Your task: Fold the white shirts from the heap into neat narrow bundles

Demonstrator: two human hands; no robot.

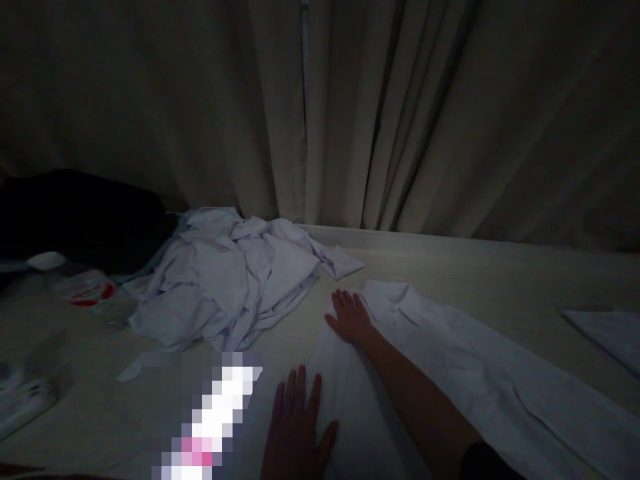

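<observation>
A white collared shirt (pixel 450 360) lies spread out, front up, on the pale surface, with its collar toward the curtain. My right hand (pixel 349 317) rests flat on the shirt's left shoulder, beside the collar, fingers stretched out and apart. Nearer to me, my left hand (pixel 299 423) lies palm down at the shirt's left side, over what looks like its sleeve, with fingers spread. Neither hand holds anything. The long sleeve on the right runs out toward the lower right edge.
A crumpled heap of white cloth (pixel 235 273) lies at the back left, by a dark bundle (pixel 75 213). A clear plastic bottle (pixel 90 288) lies left of the heap. Another white cloth (pixel 610 333) is at the far right. Curtains (pixel 340 113) hang behind. A pixelated patch hides the lower left.
</observation>
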